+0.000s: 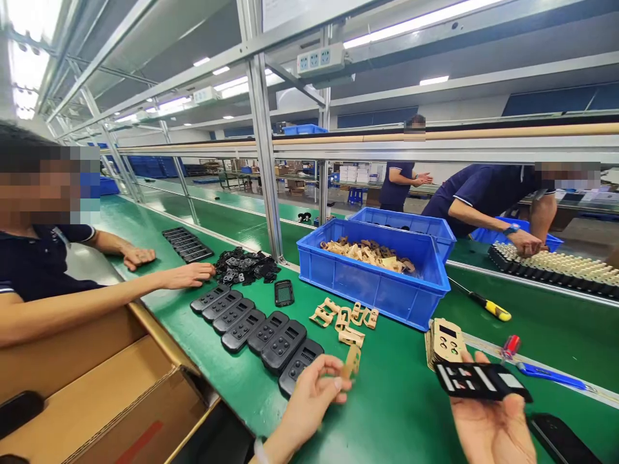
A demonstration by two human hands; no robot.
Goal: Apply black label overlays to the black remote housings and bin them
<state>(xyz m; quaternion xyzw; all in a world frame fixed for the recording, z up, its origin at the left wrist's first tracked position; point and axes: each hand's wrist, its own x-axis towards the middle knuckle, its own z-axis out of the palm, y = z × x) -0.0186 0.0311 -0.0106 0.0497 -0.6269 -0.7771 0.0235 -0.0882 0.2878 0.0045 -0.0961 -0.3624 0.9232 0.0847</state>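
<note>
My left hand (pixel 312 396) pinches a small tan plastic piece (pixel 352 362) just above the green bench (pixel 396 399). My right hand (pixel 491 428) holds a black remote-control shell (pixel 481 381) flat, its cut-out face up. A row of several black remote shells (pixel 256 328) lies to the left of my left hand. Loose tan pieces (pixel 345 319) lie between that row and a blue bin (pixel 377 283) with more tan pieces inside. A stack of tan panels (pixel 445 341) sits just beyond my right hand.
A co-worker's hand (pixel 191 276) at left rests beside a pile of black parts (pixel 244 265). Cardboard boxes (pixel 97 393) stand at lower left. A yellow-handled screwdriver (pixel 486 304), a red-capped item (pixel 510 347) and a blue tool (pixel 551 375) lie at right. Another person (pixel 488 196) leans over a tray (pixel 556 267).
</note>
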